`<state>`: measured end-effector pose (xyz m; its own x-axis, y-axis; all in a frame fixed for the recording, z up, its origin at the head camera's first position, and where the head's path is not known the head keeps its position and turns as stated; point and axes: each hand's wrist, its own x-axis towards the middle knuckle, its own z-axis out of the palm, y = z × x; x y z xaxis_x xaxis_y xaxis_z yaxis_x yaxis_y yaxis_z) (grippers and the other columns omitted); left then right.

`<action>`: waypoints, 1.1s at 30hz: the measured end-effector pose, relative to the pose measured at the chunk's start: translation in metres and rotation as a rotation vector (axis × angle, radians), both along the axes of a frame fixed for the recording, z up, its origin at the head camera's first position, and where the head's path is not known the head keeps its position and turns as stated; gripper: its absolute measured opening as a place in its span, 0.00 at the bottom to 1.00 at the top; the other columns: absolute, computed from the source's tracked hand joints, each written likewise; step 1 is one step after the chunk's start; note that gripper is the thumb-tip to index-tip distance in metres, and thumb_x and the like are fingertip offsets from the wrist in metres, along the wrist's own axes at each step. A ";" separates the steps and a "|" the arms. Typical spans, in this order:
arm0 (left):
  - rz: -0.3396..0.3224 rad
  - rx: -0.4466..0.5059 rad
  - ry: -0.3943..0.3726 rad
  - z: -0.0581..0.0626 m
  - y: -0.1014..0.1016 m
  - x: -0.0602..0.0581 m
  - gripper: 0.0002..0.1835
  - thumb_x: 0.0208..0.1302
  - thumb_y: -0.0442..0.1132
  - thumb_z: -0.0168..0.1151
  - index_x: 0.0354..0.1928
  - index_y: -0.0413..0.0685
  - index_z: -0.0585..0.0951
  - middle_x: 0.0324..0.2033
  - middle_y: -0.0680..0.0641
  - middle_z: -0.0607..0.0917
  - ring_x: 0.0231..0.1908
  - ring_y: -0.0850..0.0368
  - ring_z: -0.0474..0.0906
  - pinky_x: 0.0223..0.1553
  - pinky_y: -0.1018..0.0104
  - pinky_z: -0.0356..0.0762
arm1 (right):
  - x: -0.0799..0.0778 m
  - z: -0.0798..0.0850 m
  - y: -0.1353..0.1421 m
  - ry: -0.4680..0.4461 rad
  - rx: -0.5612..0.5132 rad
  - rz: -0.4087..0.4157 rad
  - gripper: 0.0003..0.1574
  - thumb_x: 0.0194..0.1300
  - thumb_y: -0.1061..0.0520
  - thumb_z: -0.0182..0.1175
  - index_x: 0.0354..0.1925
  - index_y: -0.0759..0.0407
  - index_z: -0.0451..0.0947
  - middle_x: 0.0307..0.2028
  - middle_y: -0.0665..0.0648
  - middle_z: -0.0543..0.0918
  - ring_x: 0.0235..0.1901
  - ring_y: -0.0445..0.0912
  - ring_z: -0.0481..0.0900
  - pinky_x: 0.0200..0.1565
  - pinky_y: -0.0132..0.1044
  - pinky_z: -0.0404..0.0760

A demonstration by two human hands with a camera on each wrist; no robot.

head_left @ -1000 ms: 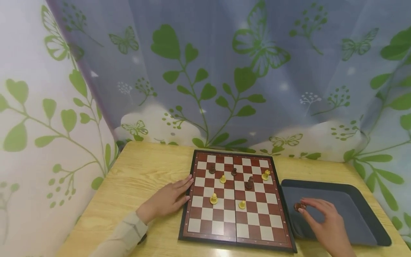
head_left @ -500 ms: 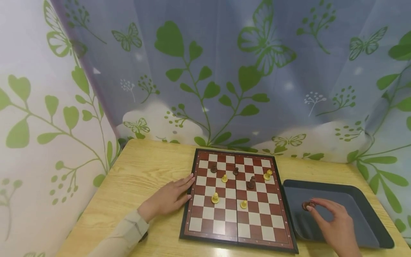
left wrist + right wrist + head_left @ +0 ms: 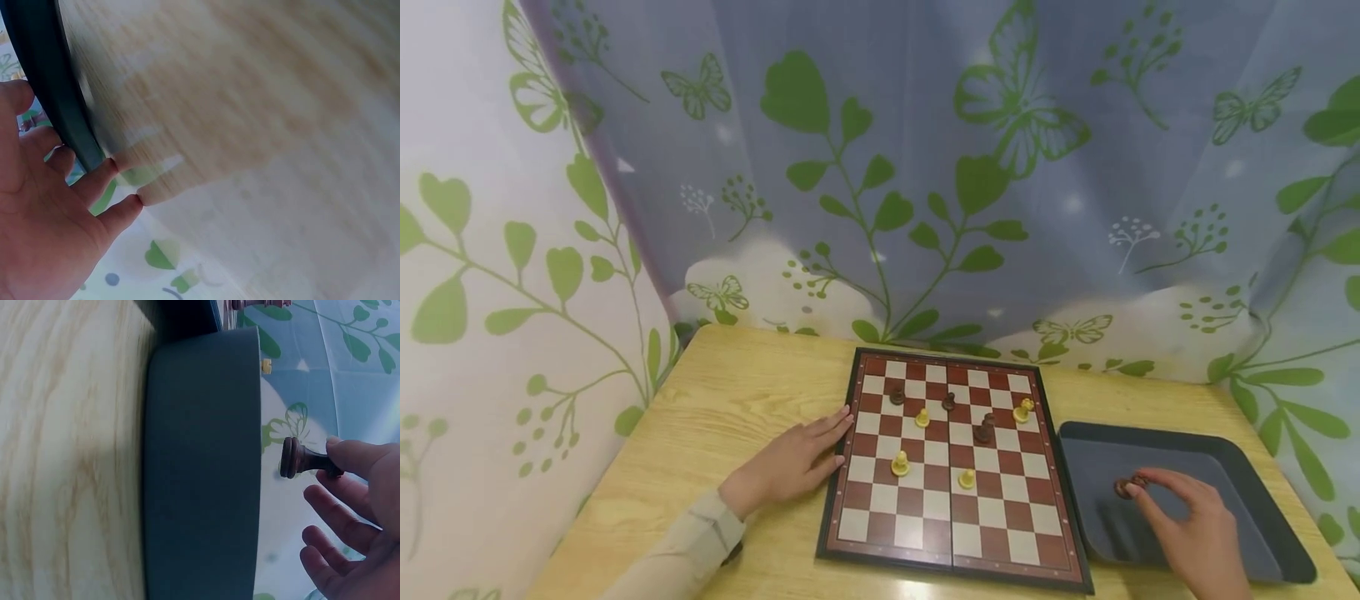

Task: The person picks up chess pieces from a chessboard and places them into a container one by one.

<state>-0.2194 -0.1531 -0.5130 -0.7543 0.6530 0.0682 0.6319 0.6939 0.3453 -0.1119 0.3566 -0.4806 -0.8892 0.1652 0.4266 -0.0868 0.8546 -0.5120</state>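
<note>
The right hand (image 3: 1198,525) pinches a dark brown chess piece (image 3: 306,459) between thumb and fingertips, its grip closed on one end, above the tray (image 3: 1273,508). The piece is smooth, with a ringed disc base pointing left and a narrow stem; the fingers cover its top, so its kind is hard to tell. The tray is dark grey, matt and shallow, with rounded corners.

The left hand (image 3: 786,467) holds nothing: its grip is loose, fingers extended, tips at the left edge of the chessboard (image 3: 917,504). The board has glossy red-brown and cream squares, a black rim and a seam down the middle. Three brown and four yellow turned pieces stand on it.

The desk (image 3: 737,375) has pale yellow wood grain, blurred in the left wrist view. Leaf-and-butterfly cloth (image 3: 850,283) hangs behind. The near side of the picture cuts off the right forearm.
</note>
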 end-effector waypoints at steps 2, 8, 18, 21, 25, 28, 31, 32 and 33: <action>-0.007 0.003 -0.008 -0.001 0.000 0.001 0.33 0.80 0.53 0.46 0.79 0.45 0.58 0.79 0.45 0.56 0.74 0.39 0.62 0.70 0.33 0.63 | 0.003 -0.002 0.003 -0.030 -0.001 -0.017 0.15 0.59 0.61 0.74 0.46 0.63 0.87 0.44 0.66 0.87 0.46 0.57 0.74 0.45 0.61 0.75; 0.004 0.001 -0.008 -0.005 -0.001 0.001 0.33 0.80 0.53 0.46 0.79 0.46 0.58 0.79 0.46 0.56 0.74 0.40 0.62 0.70 0.34 0.64 | 0.005 -0.005 0.015 -0.028 0.028 -0.036 0.15 0.58 0.58 0.76 0.44 0.59 0.89 0.41 0.63 0.89 0.38 0.27 0.75 0.38 0.49 0.79; 0.002 -0.005 0.013 -0.004 -0.001 0.000 0.34 0.80 0.54 0.45 0.79 0.46 0.58 0.79 0.46 0.55 0.74 0.40 0.62 0.70 0.34 0.63 | 0.007 -0.003 0.026 -0.110 -0.008 -0.073 0.18 0.64 0.55 0.72 0.48 0.65 0.86 0.44 0.69 0.88 0.37 0.24 0.74 0.41 0.63 0.80; 0.003 -0.004 0.013 -0.003 -0.001 0.000 0.33 0.80 0.53 0.46 0.79 0.46 0.58 0.79 0.46 0.55 0.74 0.40 0.62 0.70 0.34 0.63 | 0.007 -0.003 0.028 -0.194 -0.051 -0.118 0.22 0.67 0.50 0.69 0.51 0.65 0.85 0.46 0.70 0.87 0.37 0.42 0.82 0.44 0.61 0.82; 0.004 -0.001 0.002 -0.002 0.000 0.001 0.33 0.80 0.53 0.46 0.79 0.46 0.58 0.79 0.46 0.55 0.74 0.39 0.62 0.70 0.34 0.63 | 0.005 -0.005 0.033 -0.316 -0.132 -0.169 0.30 0.71 0.43 0.64 0.57 0.67 0.82 0.51 0.72 0.85 0.46 0.57 0.83 0.48 0.58 0.82; 0.007 0.000 -0.007 -0.001 0.000 0.002 0.33 0.80 0.53 0.45 0.79 0.46 0.58 0.79 0.46 0.55 0.74 0.39 0.62 0.70 0.33 0.62 | 0.002 -0.007 0.037 -0.371 -0.195 -0.182 0.34 0.72 0.40 0.62 0.59 0.68 0.80 0.54 0.73 0.84 0.55 0.69 0.77 0.50 0.58 0.82; 0.009 -0.002 -0.009 0.000 0.000 0.002 0.33 0.80 0.53 0.46 0.79 0.46 0.58 0.79 0.45 0.55 0.74 0.39 0.62 0.70 0.33 0.63 | 0.000 -0.010 0.041 -0.402 -0.237 -0.190 0.36 0.71 0.38 0.62 0.61 0.67 0.80 0.50 0.64 0.87 0.56 0.68 0.76 0.47 0.50 0.85; 0.010 -0.002 -0.006 0.000 0.000 0.002 0.33 0.80 0.53 0.45 0.79 0.46 0.58 0.79 0.46 0.55 0.74 0.40 0.62 0.70 0.34 0.63 | -0.001 -0.011 0.043 -0.403 -0.242 -0.191 0.36 0.71 0.38 0.62 0.61 0.66 0.80 0.47 0.57 0.88 0.54 0.65 0.79 0.44 0.44 0.86; 0.011 -0.001 -0.004 0.000 0.000 0.001 0.33 0.80 0.53 0.45 0.79 0.46 0.58 0.79 0.46 0.55 0.74 0.40 0.62 0.70 0.34 0.63 | -0.002 -0.012 0.044 -0.399 -0.250 -0.190 0.36 0.70 0.38 0.63 0.60 0.65 0.80 0.44 0.48 0.88 0.50 0.56 0.82 0.41 0.38 0.87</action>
<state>-0.2181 -0.1536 -0.5126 -0.7617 0.6447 0.0646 0.6229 0.7012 0.3468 -0.1135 0.4009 -0.4929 -0.9191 0.3938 -0.0140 0.3028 0.6832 -0.6644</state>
